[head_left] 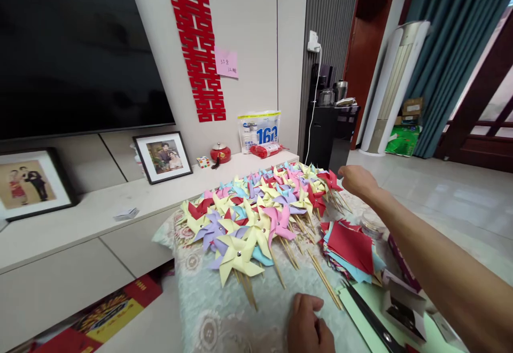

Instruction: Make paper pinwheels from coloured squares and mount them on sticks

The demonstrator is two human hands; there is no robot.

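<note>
The pinwheels (256, 219) lie heaped on the cloth (208, 310) with their sticks toward the person, likely so they are easy to grab. The right hand (357, 182) stretches far out to a red pinwheel (331, 179). Its fingers are bent, but whether they pinch it is unclear. The left hand (310, 325) rests on the cloth, fingers curled together. Paper squares (350, 246) sit beside the heap.

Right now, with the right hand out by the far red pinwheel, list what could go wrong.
The right hand reaches across the stack of paper squares and a small round container; its forearm could scatter or tip them. The pinwheels overlap tightly, so lifting one may snag others.
</note>
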